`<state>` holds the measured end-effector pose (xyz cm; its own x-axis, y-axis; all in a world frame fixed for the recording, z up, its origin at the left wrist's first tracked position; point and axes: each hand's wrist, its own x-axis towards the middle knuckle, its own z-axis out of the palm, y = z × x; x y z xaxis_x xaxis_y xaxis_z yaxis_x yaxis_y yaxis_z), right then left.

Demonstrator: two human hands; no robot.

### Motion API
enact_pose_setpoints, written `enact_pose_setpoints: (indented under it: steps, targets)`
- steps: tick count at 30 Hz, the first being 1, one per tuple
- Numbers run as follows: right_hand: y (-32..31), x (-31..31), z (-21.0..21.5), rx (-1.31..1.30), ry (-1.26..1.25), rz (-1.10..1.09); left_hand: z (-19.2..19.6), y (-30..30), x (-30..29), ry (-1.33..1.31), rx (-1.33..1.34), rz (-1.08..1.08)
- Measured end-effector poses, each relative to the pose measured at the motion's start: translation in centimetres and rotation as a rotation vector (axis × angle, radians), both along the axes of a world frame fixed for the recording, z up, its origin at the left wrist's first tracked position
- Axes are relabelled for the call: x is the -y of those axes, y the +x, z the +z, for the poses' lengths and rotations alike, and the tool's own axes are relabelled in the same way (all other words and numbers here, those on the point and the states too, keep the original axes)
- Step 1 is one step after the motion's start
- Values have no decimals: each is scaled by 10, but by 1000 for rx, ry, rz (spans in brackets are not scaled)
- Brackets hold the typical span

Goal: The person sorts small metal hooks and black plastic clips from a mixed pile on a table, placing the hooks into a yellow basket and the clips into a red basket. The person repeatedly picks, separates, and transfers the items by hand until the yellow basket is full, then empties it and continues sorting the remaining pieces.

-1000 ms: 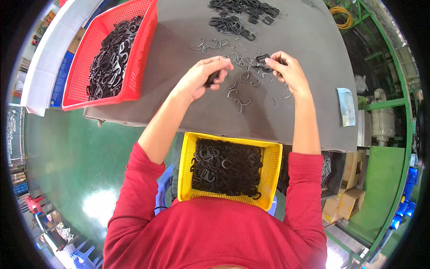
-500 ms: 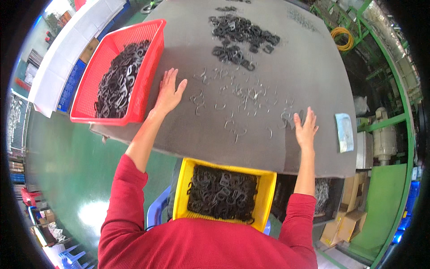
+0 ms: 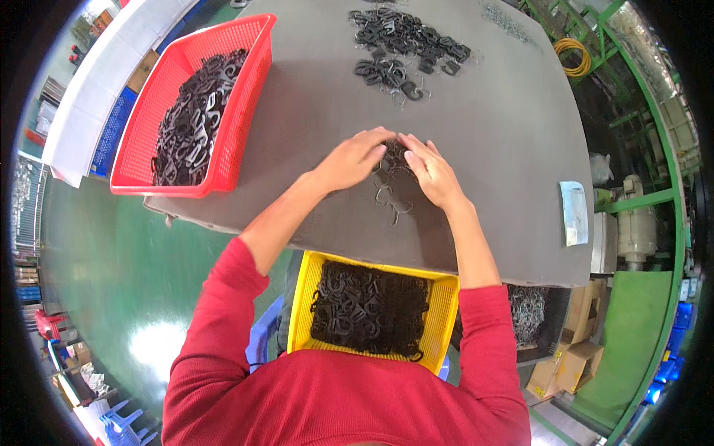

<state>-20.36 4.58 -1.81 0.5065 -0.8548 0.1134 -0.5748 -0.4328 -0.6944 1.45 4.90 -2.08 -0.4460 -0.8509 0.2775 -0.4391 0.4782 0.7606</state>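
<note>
My left hand [image 3: 351, 161] and my right hand [image 3: 434, 174] arch toward each other on the grey tabletop [image 3: 312, 97], fingers stretched out and fingertips almost meeting. Between the palms lies a gathered heap of thin metal wire hooks [image 3: 394, 163], partly covered by my fingers. A few more wire hooks trail from it toward me. Beyond my hands spreads a pile of black hook-shaped plastic pieces [image 3: 409, 43], with some wire among them. Directly in front of my body, a yellow basket [image 3: 446, 312] holds many black plastic pieces.
At the table's left edge stands a red basket [image 3: 253, 89] filled with black plastic hooks. A light-blue packet [image 3: 573, 213] lies near the right edge. More small metal pieces [image 3: 506, 21] are scattered at the far right. Cardboard boxes [image 3: 576, 364] sit below on the right.
Both hands have moved inward from wide apart to nearly touching. The scattered wire hooks are now swept into a heap between them.
</note>
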Motion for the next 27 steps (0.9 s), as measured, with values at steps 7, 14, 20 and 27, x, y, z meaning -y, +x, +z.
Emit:
enact_pose_setpoints:
  steps: [7, 14, 20, 27]
  targets:
    - [127, -92, -8, -300, -564, 109, 82, 44, -46, -98, -599, 393]
    - [110, -42, -21, -518, -538, -378, 123, 80, -117, -157, -461, 566]
    - [-1, -27, -33, -475, -458, -617, 107, 106, -153, -101, -505, 677]
    - [-160, -46, -42, -558, -407, -951, 100, 89, -165, -43, -422, 658]
